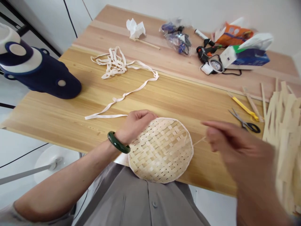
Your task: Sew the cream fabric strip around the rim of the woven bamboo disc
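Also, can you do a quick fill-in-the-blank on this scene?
The left hand holds the edge of the round woven piece.
The bangle on that wrist is ____.
A thin strand runs from the piece toward the ____ hand.
Beside the scissors lies a tool coloured ____.

Missing: green; right; yellow.

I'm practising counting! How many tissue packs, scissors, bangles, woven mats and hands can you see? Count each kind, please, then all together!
Tissue packs: 2 (orange pack, blue pack)
Scissors: 1
Bangle: 1
Woven mat: 1
Hands: 2 (left hand, right hand)
Total: 7
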The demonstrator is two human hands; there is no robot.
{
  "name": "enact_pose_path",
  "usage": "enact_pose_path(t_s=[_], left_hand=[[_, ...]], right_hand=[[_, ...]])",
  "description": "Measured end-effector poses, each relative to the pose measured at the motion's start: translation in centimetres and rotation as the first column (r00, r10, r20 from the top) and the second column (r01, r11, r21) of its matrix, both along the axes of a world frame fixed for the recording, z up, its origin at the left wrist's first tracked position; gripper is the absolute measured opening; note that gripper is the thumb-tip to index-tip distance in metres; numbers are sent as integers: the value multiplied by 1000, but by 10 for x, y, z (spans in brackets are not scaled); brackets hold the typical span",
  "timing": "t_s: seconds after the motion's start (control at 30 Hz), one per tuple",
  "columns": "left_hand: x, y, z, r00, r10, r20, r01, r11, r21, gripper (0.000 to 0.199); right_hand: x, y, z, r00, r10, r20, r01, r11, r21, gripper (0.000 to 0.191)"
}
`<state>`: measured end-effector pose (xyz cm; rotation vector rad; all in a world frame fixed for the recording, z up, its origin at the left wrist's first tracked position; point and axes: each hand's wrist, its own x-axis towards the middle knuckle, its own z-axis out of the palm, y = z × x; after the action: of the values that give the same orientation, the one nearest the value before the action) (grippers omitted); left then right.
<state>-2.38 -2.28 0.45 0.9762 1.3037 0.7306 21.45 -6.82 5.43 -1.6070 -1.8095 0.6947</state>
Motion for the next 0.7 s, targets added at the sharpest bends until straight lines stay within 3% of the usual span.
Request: enact_pose_path(t_s=[0.13, 0.23, 0.4, 0.7], left_hand=[[2, 1, -5, 1000, 17, -4, -17, 1000, 11, 26], [1, 1, -8, 999, 11, -49, -10, 1000, 12, 25], [0, 0, -10, 998, -16, -68, 17, 1000, 17, 24], [1, -1, -9, 997, -5, -77, 5, 1000, 3, 24]], right_hand=[[-42, 12, -30, 990, 82, 111, -83, 997, 3, 18], [-57, 15, -42, 978, 97, 185, -99, 995, 3, 18], [-62, 14, -48, 961, 90, 261, -134, 978, 158, 20], [-64, 14, -47, 965, 131, 229, -166, 976, 141, 21]])
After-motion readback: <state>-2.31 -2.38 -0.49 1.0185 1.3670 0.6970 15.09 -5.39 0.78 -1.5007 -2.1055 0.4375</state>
